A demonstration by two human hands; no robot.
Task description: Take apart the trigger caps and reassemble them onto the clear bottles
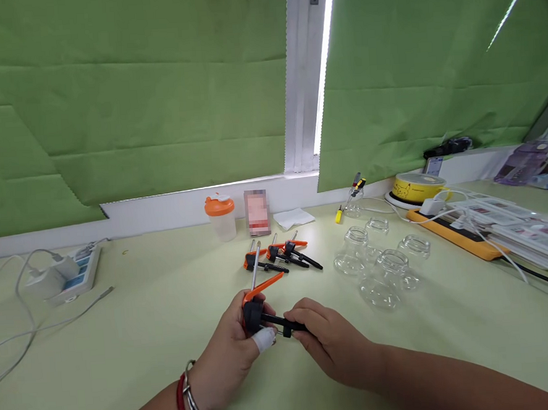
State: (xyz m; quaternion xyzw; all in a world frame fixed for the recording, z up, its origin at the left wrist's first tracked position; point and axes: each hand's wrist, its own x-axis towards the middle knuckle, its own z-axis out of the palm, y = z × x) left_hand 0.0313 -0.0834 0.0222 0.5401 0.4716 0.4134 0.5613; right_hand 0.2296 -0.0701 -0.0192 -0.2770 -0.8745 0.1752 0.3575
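Note:
In front of me, my left hand point(236, 343) closes around the black body of a black-and-orange pump head point(253, 316). An orange lever and a slim metal rod rise from its top. White tape wraps my left thumb. My right hand point(331, 344) pinches the far end of the black tube that sticks out sideways from the same piece. Behind my hands lie three similar black-and-orange pump heads point(280, 253), side by side on the table. To the right stand several clear glass bottles point(384, 278) with open necks.
An orange-lidded cup point(221, 217), a blurred pink box point(257, 213) and a white paper point(294, 218) sit by the wall. Screwdrivers point(357, 186) stand in a glass. Power strips point(81, 275) with cables lie left; an orange case point(456, 234) and stacked trays point(516, 221) lie right.

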